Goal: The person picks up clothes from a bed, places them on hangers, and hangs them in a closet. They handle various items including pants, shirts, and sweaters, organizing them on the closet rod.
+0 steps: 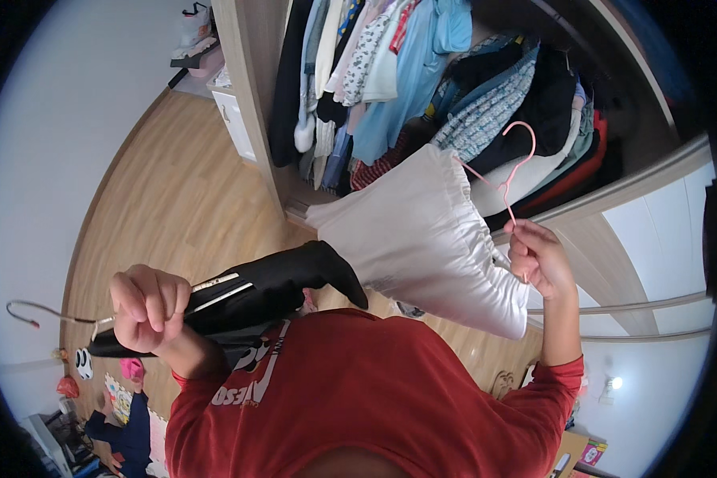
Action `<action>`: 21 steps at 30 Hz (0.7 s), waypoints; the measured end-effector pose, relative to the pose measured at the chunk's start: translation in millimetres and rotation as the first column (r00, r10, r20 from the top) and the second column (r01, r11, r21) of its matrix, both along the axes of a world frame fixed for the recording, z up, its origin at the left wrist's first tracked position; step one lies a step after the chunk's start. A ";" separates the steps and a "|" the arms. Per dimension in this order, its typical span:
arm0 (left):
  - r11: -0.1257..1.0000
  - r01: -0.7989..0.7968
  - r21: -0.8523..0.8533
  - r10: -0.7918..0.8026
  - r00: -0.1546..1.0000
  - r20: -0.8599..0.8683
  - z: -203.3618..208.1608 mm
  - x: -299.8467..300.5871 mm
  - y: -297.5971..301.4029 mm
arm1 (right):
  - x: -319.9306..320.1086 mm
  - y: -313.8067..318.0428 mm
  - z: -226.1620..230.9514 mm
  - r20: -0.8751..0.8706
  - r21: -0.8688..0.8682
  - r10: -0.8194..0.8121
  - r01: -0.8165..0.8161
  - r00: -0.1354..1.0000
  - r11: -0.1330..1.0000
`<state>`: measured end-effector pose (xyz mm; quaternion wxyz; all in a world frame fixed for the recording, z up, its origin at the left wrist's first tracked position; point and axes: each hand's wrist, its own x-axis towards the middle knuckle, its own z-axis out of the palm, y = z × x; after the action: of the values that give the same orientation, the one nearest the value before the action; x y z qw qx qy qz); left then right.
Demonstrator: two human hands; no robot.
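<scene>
My left hand (150,307) is closed in a fist round the neck of a hanger, whose bare metal hook (40,307) sticks out to the left. From that hanger a black garment (287,275) with pale trim stretches to the right across my front. My right hand (538,259) pinches a pink wire hanger (505,188), hook upward. A white garment with a gathered elastic waist (414,231), a skirt or trousers, hangs on it; its far end lies behind the black garment. Which part of the white garment my right fingers also touch is partly hidden.
Ahead stands an open wardrobe (251,80) packed with hanging clothes (374,72), with a sliding door track (613,191) at right. A white cabinet (235,127) is beyond it. At lower left, a person in dark clothes (131,434) is near a colourful mat. Slippers (503,384) lie behind.
</scene>
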<state>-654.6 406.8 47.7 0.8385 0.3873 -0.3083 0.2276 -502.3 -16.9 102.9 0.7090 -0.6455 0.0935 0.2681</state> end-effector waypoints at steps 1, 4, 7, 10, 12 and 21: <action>1.000 0.012 0.009 -0.012 1.000 -0.014 -1.9 4.0 9.5 | -1.9 9.1 5.1 0.015 -0.085 0.036 -0.035 0.999 0.996; 0.998 0.049 0.026 -0.048 0.998 -0.050 -6.5 17.0 33.5 | -0.1 10.9 14.5 0.229 -0.362 0.041 0.046 0.973 0.931; 0.998 0.058 0.010 -0.057 0.993 -0.099 -8.3 27.2 48.6 | 7.0 -0.7 32.5 0.274 -0.466 0.004 0.129 0.962 0.875; 0.999 0.041 -0.012 -0.042 0.988 -0.149 -10.3 41.2 43.7 | 1.3 29.0 39.9 0.196 -0.593 0.361 -0.182 0.912 0.784; 0.999 0.031 0.015 -0.028 0.985 -0.172 -13.9 48.7 33.5 | 8.1 54.2 28.2 0.208 -0.574 0.483 -0.294 0.850 0.764; 0.940 0.278 0.196 -0.133 0.831 -0.540 -31.2 71.7 -2.7 | 19.2 193.0 -22.6 0.606 -0.532 0.736 -0.534 0.302 0.657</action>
<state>-582.9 404.1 16.5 0.8501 0.5076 -0.1384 -0.0211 -483.1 176.1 80.3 0.4259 -0.7518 -0.4607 0.2029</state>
